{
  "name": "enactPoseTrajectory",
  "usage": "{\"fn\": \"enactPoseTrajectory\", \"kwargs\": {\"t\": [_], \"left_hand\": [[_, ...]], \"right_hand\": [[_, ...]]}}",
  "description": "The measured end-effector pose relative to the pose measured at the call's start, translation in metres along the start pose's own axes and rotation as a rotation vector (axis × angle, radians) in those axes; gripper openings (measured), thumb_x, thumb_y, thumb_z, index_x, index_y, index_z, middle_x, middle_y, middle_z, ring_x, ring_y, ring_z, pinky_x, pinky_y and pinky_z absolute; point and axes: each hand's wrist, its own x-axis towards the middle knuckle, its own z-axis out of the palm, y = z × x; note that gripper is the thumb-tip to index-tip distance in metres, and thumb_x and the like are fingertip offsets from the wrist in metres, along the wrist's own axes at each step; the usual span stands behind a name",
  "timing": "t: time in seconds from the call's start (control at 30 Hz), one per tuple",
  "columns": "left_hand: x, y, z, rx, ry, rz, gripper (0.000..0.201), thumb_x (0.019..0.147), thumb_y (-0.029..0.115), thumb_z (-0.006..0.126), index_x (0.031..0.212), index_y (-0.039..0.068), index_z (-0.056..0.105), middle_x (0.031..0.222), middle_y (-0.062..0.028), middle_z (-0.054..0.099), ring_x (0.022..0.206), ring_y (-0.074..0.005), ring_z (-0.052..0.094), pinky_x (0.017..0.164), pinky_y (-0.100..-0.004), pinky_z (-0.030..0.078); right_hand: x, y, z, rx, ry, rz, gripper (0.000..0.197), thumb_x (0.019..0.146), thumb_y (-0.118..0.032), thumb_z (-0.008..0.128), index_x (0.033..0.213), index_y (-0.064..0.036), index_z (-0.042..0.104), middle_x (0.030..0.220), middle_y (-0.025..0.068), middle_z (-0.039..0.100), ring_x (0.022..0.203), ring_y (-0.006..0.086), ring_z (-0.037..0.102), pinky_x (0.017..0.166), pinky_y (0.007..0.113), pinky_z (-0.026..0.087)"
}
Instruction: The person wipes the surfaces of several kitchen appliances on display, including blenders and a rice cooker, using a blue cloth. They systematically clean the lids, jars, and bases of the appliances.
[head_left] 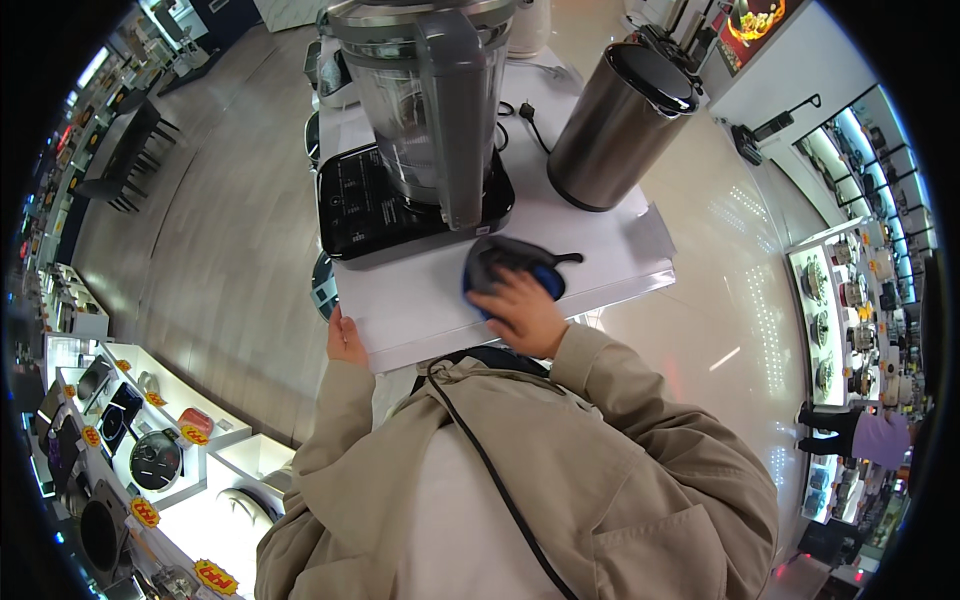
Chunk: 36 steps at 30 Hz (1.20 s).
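My right hand point(524, 312) presses down on a dark grey and blue cloth point(493, 258) with a short black loop, on the white table point(420, 320) near its front edge. The fingers bend over the cloth, and motion blurs it a little. My left hand point(346, 339) grips the table's front left corner. Just beyond the cloth stands a blender with a clear jug and grey handle point(450, 120) on a flat black base point(355, 205). A brushed metal canister with a black lid point(620, 130) stands to its right.
A black plug and cord point(530, 115) lie between blender and canister. Shelves with pans and cookers point(155, 460) stand at lower left, and lit shelves of pots point(825, 310) at right. A person in a purple top point(880, 438) is at the far right.
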Motion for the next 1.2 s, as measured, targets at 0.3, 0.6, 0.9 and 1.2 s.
{"fn": "enactPoseTrajectory", "kwargs": {"t": [0.3,0.6,0.9,1.2], "left_hand": [[-0.009,0.001,-0.003,0.184,0.037,-0.025,0.067,0.096,0.055,0.041,0.137,0.001,0.041,0.126,-0.017,0.056,0.112,-0.0236,0.057,0.095,-0.0341,0.045],[-0.002,0.014,0.0,0.065,0.048,0.051,0.054,0.101,0.044,0.037,0.135,0.003,0.043,0.126,-0.017,0.056,0.116,-0.0236,0.054,0.099,-0.034,0.042],[-0.005,-0.022,0.005,-0.109,0.084,0.042,0.048,0.102,0.035,0.04,0.134,-0.001,0.04,0.13,-0.0144,0.053,0.117,-0.0199,0.051,0.101,-0.0327,0.039],[0.006,-0.054,0.004,0.164,0.08,0.043,0.057,0.101,0.035,0.043,0.142,-0.001,0.03,0.14,-0.0231,0.041,0.126,-0.0309,0.045,0.103,-0.0385,0.037]], "right_hand": [[-0.047,0.091,-0.052,-0.281,0.078,0.294,0.051,0.085,-0.026,0.059,0.134,-0.015,0.051,0.122,0.0184,0.054,0.128,0.0416,0.037,0.107,0.054,0.025],[0.065,-0.076,0.05,-0.056,-0.094,-0.217,0.054,0.085,-0.032,0.062,0.135,-0.0171,0.049,0.123,0.0144,0.052,0.131,0.0381,0.036,0.108,0.055,0.026],[0.029,-0.044,0.028,-0.097,-0.119,-0.136,0.06,0.074,-0.031,0.072,0.13,-0.0222,0.055,0.116,0.0109,0.055,0.129,0.0368,0.04,0.105,0.055,0.03],[0.034,0.033,-0.03,0.617,0.874,0.58,0.025,0.099,-0.013,0.048,0.12,-0.0033,0.058,0.1,0.0034,0.063,0.087,0.009,0.054,0.077,0.022,0.044]]}}
